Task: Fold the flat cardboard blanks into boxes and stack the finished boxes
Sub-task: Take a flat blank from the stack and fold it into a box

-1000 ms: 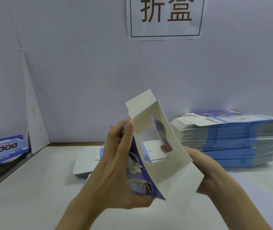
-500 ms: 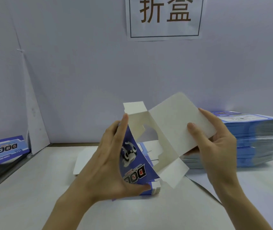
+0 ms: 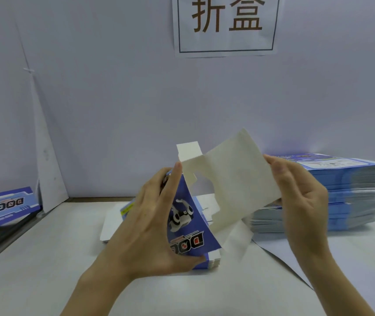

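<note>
I hold one cardboard blank [image 3: 234, 179] above the table, partly opened. Its blue printed panel with a robot dog and "DOG" lettering faces me at the lower left, and its plain white inside panel, with a window cut-out, spreads to the right. My left hand [image 3: 150, 226] grips the blue panel, thumb under its bottom edge. My right hand [image 3: 300, 197] pinches the right edge of the white panel. A tall pile of flat blanks [image 3: 350, 192] lies at the right, behind my right hand.
A few flat blanks [image 3: 111, 224] lie white side up behind my left hand. A blue "DOG" box [image 3: 6, 207] sits at the far left by the table's raised edge. A white sheet [image 3: 296, 261] lies on the table at the right. A wall with a sign [image 3: 226, 23] closes the back.
The blank has been turned and spread open: my right hand came from under it to its right edge and pulled the white panel out to the right. My left hand keeps hold of the blue panel.
</note>
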A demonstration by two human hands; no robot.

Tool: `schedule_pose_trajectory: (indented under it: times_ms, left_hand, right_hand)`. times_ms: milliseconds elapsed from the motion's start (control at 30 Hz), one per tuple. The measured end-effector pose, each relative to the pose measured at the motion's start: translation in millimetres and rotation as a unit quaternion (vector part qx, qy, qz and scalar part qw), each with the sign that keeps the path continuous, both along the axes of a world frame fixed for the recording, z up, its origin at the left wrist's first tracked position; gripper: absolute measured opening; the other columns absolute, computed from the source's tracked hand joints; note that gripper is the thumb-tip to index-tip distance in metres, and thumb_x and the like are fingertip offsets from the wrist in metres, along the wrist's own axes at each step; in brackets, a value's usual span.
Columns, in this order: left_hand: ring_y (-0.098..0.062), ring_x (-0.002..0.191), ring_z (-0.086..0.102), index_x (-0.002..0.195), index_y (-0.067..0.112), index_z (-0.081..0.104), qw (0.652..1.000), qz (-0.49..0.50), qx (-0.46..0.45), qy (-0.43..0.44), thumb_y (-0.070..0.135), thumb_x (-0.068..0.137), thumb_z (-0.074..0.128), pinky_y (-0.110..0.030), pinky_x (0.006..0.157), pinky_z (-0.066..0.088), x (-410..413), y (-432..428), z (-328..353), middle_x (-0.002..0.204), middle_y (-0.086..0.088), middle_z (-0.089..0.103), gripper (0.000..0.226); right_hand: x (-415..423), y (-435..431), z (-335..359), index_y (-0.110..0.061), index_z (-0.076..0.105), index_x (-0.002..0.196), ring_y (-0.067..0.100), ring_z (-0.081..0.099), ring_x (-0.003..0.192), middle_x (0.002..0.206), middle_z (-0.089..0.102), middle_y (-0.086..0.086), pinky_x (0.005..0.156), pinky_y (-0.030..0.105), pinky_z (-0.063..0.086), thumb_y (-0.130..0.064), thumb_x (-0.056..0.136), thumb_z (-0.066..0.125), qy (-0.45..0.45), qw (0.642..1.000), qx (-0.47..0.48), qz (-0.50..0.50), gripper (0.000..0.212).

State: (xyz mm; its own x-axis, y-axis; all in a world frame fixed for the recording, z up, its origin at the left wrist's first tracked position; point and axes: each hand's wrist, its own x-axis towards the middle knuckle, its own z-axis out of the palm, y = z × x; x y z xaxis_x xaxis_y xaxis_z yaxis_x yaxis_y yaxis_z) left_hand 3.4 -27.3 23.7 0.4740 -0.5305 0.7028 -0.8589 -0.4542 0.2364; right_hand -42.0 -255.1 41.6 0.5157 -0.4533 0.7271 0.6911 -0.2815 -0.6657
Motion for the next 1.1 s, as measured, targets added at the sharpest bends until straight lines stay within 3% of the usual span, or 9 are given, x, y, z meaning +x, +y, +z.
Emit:
schedule_pose_trajectory:
  times_ms: [233,333,467,600,667,767,900,1033,1100]
  left_hand:
    - [-0.018,0.127,0.035,0.152,0.031,-0.008,0.991,0.032,0.029,-0.13,0.069,0.061,0.06,-0.026,0.089,0.043,0,-1,4,0.145,-0.002,0.024,0.12]
    - [-0.025,0.129,0.036,0.153,0.028,-0.004,0.988,0.048,0.031,-0.146,0.065,0.06,0.063,-0.038,0.094,0.046,2,3,2,0.145,-0.004,0.025,0.12]
    - [-0.027,0.129,0.037,0.152,0.028,-0.003,0.989,0.065,0.038,-0.129,0.067,0.058,0.062,-0.05,0.092,0.051,3,3,0,0.145,-0.003,0.024,0.121]
    - [-0.021,0.133,0.029,0.15,0.023,0.003,0.991,0.048,0.055,-0.11,0.067,0.06,0.061,-0.054,0.091,0.052,5,0,-3,0.146,-0.001,0.023,0.116]
    - [-0.019,0.131,0.03,0.151,0.023,0.003,0.991,0.045,0.056,-0.114,0.068,0.061,0.057,-0.047,0.091,0.053,5,-1,-4,0.145,0.0,0.023,0.114]
    - [-0.019,0.128,0.034,0.153,0.027,-0.004,0.992,0.038,0.047,-0.112,0.072,0.061,0.055,-0.032,0.092,0.047,4,-2,-5,0.147,-0.001,0.022,0.118]
    - [-0.019,0.128,0.034,0.152,0.026,-0.003,0.989,0.055,0.039,-0.134,0.072,0.06,0.059,-0.029,0.096,0.039,6,-5,-6,0.146,-0.002,0.024,0.12]
    - [0.003,0.128,0.026,0.149,0.037,-0.009,0.986,0.093,-0.138,0.013,0.058,0.043,0.088,-0.014,0.101,0.033,0,-16,-4,0.143,0.007,0.021,0.145]
    - [0.011,0.132,0.024,0.147,0.045,-0.011,0.949,0.067,-0.282,0.126,0.061,0.039,0.088,-0.007,0.101,0.031,-2,-21,-4,0.145,0.015,0.022,0.148]
  right_hand:
    - [-3,-7,8,-0.021,0.08,0.086,0.009,0.07,0.077,0.091,0.076,-0.002,0.062,0.023,0.058,-0.049,0.071,0.062,0.171,0.922,0.242,0.25,0.036]
    - [-2,-7,8,-0.022,0.081,0.091,0.012,0.072,0.084,0.1,0.076,0.002,0.069,0.026,0.059,-0.043,0.068,0.068,0.193,0.911,0.22,0.291,0.034]
    - [1,-5,4,-0.021,0.08,0.092,0.013,0.068,0.073,0.093,0.076,0.003,0.058,0.022,0.054,-0.031,0.071,0.068,0.212,0.931,0.173,0.243,0.026]
    - [-3,-9,8,-0.023,0.08,0.082,0.013,0.059,0.064,0.075,0.071,-0.002,0.057,0.024,0.043,-0.051,0.059,0.07,0.248,0.948,0.121,0.16,0.037]
    - [-7,-10,12,-0.025,0.08,0.078,0.008,0.059,0.061,0.072,0.071,-0.006,0.057,0.02,0.043,-0.057,0.056,0.07,0.247,0.955,0.096,0.13,0.04]
    - [-8,-12,12,-0.025,0.08,0.079,0.015,0.063,0.068,0.079,0.075,-0.001,0.068,0.034,0.046,-0.051,0.056,0.073,0.222,0.964,0.098,0.107,0.036]
    - [-7,-11,13,-0.021,0.079,0.087,0.012,0.064,0.073,0.086,0.075,-0.001,0.07,0.031,0.048,-0.054,0.06,0.069,0.217,0.963,0.089,0.133,0.043]
    - [-1,-14,13,-0.02,0.068,0.106,0.023,0.071,0.081,0.098,0.074,0.005,0.067,0.032,0.059,-0.033,0.092,0.052,0.207,0.926,0.187,0.254,0.025]
    - [-1,-14,10,-0.029,0.06,0.118,0.017,0.072,0.094,0.116,0.071,0.003,0.077,0.028,0.059,-0.015,0.1,0.047,0.251,0.941,0.068,0.218,0.027]
